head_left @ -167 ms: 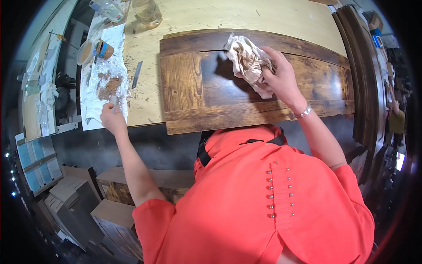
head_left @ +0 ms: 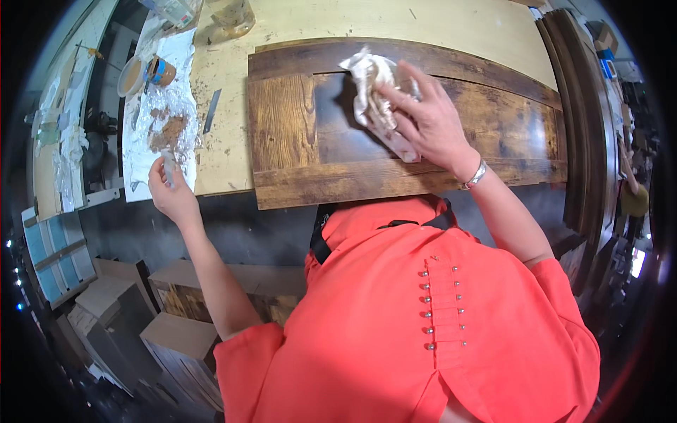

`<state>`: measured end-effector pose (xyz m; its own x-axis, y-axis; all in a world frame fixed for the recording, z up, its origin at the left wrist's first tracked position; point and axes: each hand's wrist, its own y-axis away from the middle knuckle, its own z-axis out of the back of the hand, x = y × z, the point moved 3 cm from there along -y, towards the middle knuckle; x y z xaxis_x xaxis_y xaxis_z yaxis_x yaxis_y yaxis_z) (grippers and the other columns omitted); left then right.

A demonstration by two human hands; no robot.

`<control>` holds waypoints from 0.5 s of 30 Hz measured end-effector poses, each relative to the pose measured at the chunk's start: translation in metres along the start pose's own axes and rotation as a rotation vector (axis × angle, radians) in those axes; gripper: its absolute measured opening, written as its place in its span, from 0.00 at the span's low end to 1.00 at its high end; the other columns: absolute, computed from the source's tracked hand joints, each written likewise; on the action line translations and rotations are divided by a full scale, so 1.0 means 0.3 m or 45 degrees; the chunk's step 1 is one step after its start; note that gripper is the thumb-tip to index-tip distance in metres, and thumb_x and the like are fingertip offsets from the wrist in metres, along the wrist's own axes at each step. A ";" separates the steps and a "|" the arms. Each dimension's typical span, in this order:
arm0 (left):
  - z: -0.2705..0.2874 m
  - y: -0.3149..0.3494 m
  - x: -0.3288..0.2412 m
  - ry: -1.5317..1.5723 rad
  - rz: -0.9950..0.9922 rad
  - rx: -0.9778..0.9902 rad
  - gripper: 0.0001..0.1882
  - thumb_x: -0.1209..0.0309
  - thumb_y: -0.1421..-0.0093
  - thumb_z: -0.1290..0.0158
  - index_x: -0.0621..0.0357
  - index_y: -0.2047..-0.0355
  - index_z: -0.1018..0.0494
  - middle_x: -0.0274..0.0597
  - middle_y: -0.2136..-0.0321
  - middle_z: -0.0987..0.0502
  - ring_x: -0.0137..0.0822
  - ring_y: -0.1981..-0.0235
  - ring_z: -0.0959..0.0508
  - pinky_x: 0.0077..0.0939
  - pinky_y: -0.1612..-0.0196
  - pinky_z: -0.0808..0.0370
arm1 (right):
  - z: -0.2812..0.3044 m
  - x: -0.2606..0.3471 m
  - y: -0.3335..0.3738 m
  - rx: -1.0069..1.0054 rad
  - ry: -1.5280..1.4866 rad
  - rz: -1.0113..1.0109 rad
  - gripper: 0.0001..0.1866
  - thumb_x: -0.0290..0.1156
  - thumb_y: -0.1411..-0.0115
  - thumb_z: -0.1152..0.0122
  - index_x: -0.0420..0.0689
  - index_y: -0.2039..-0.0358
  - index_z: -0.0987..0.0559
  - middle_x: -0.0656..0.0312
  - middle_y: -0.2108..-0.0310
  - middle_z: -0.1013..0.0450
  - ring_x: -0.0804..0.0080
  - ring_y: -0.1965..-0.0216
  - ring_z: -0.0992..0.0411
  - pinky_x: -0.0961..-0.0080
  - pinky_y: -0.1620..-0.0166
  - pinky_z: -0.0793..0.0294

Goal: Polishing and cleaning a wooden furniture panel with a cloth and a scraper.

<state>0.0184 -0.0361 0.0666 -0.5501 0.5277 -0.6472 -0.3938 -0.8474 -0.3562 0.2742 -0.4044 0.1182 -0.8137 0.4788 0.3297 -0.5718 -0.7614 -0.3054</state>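
Note:
A dark-brown wood-grain panel (head_left: 285, 134) lies on the pale tabletop before me. Above its middle, my right hand (head_left: 436, 127) grips a crumpled white rag (head_left: 367, 88) smeared with brown; some of the fingers are partly extended over the cloth. At the table's left front edge my left hand (head_left: 175, 197) is closed around a small pale, flat piece (head_left: 168, 169), whose exact kind I cannot make out. Just beyond it, brown paste (head_left: 171, 132) is spread on clear plastic film (head_left: 144, 120) over a white sheet.
An open brown-stained jar (head_left: 161, 72) and a round tub (head_left: 132, 76) stand beyond the paste. A thin grey strip (head_left: 211, 111) lies left of the panel. At the far edge are a clear container (head_left: 231, 17) and a bottle (head_left: 173, 10). Dark boards (head_left: 582, 127) stand upright at right.
My right hand and the rag have shifted slightly left, and the fingers have spread more. My left hand has drawn back from the paste, with the pale piece tilted upward.

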 end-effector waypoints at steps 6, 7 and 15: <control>0.060 0.328 -0.279 -0.036 -0.254 0.056 0.19 0.81 0.44 0.46 0.59 0.51 0.24 0.45 0.62 0.26 0.41 0.62 0.26 0.33 0.56 0.29 | -0.082 -0.003 0.025 0.084 -0.085 0.318 0.17 0.33 0.49 0.39 0.41 0.59 0.25 0.55 0.47 0.32 0.53 0.46 0.35 0.58 0.44 0.35; 0.049 0.380 -0.311 0.002 -0.317 0.071 0.19 0.81 0.44 0.47 0.59 0.51 0.23 0.45 0.62 0.26 0.42 0.62 0.26 0.34 0.56 0.30 | -0.100 -0.012 0.024 0.014 -0.125 0.310 0.16 0.30 0.50 0.39 0.41 0.60 0.25 0.56 0.49 0.31 0.53 0.47 0.33 0.58 0.45 0.34; -0.080 0.555 -0.487 -0.272 -0.302 0.156 0.21 0.84 0.47 0.46 0.57 0.52 0.21 0.43 0.64 0.28 0.42 0.61 0.29 0.34 0.56 0.30 | -0.132 -0.042 0.005 -0.160 -0.208 0.361 0.20 0.27 0.51 0.36 0.57 0.55 0.21 0.60 0.56 0.27 0.57 0.56 0.29 0.62 0.52 0.30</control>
<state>0.0508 -0.2556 0.0857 -0.5692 0.7207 -0.3958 -0.6076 -0.6930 -0.3881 0.2794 -0.3940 0.0781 -0.9204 0.1717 0.3512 -0.3418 -0.7896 -0.5096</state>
